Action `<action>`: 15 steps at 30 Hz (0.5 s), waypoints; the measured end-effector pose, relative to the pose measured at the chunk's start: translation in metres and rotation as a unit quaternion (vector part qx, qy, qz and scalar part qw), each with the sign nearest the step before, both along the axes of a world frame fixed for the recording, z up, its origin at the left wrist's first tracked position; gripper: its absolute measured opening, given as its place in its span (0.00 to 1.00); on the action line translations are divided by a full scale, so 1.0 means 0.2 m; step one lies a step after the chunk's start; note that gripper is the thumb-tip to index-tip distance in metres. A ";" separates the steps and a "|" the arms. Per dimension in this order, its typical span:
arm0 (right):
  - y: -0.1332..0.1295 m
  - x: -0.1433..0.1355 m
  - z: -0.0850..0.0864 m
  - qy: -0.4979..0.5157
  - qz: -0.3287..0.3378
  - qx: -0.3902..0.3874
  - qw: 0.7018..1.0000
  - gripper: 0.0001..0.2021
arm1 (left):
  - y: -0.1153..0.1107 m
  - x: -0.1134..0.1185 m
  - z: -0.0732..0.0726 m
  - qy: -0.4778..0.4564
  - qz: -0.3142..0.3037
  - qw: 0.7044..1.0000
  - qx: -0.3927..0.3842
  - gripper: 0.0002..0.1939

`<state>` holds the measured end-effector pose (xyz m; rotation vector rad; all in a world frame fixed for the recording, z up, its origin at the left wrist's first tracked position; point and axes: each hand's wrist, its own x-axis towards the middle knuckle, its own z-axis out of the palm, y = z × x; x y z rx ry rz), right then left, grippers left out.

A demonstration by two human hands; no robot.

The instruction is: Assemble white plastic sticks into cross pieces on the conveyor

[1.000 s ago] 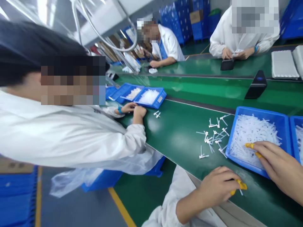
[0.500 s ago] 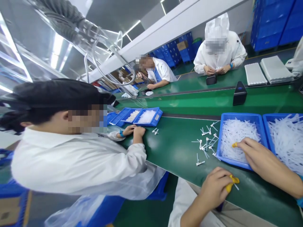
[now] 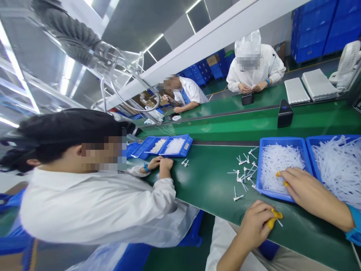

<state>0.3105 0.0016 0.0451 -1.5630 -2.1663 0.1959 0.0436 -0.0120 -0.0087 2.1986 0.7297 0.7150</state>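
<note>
Green workbench (image 3: 208,177) beneath a slanting white beam (image 3: 180,49) and ceiling lights (image 3: 67,71).

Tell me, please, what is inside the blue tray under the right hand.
The blue tray holds thin white pieces; the right hand covers some, and the tray's bottom is hidden.

Green surface (image 3: 208,177), slightly glossy. Two blue trays (image 3: 282,196) (image 3: 313,160) of thin white strips side by side on it; scattered white pieces (image 3: 243,173) just beside the nearer. Further along, small white cluster (image 3: 185,163) near more blue trays (image 3: 184,146).
</note>
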 end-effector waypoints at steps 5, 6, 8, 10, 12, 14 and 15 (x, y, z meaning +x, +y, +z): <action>0.01 -0.01 0.00 0.026 0.023 0.000 0.999 0.15 | 0.00 0.00 -0.02 0.000 0.007 1.000 0.006 0.11; 0.01 -0.01 0.01 0.030 0.026 0.000 0.999 0.15 | 0.01 -0.01 -0.02 0.003 0.007 1.000 0.006 0.11; 0.01 -0.02 0.03 0.030 0.027 -0.002 0.999 0.15 | 0.01 -0.02 -0.01 0.003 0.004 1.000 0.005 0.11; 0.01 -0.02 0.06 0.023 0.031 -0.007 0.999 0.15 | 0.02 -0.02 0.00 -0.005 -0.002 1.000 0.006 0.11; 0.01 -0.02 0.08 0.019 0.034 -0.013 0.999 0.15 | 0.02 -0.02 0.02 -0.012 -0.011 1.000 0.007 0.12; 0.02 -0.02 0.10 0.022 0.030 -0.016 0.999 0.15 | 0.02 -0.02 0.03 -0.015 -0.012 1.000 0.011 0.12; 0.02 -0.02 0.11 0.026 0.022 -0.016 0.999 0.15 | 0.02 -0.02 0.03 -0.014 -0.007 1.000 0.013 0.12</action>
